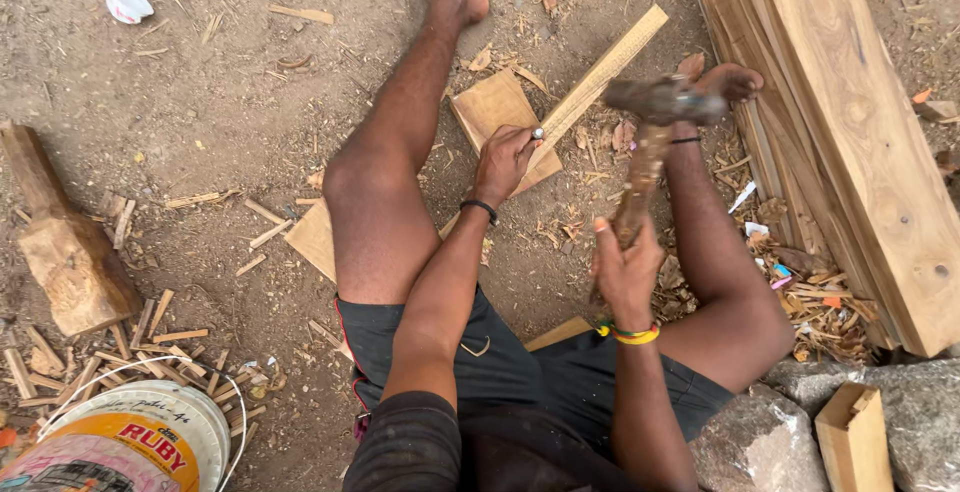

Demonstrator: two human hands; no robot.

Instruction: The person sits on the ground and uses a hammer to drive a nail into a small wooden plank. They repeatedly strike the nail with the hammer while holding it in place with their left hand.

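I sit on the dirt ground with my legs spread. My left hand (505,159) grips a small metal chisel (537,134) and presses its tip onto a square wooden block (490,104). That block lies beside a long flat wooden strip (610,67). My right hand (625,267) is closed around the handle of a worn wooden mallet (655,117), raised above the ground, its head blurred over my right foot.
A stack of long planks (850,122) lies at the right, wood chips beside it. Large stones (760,442) and a small wooden box (852,437) sit at lower right. A rough log (65,252), several small sticks and a white bucket (150,432) are at left.
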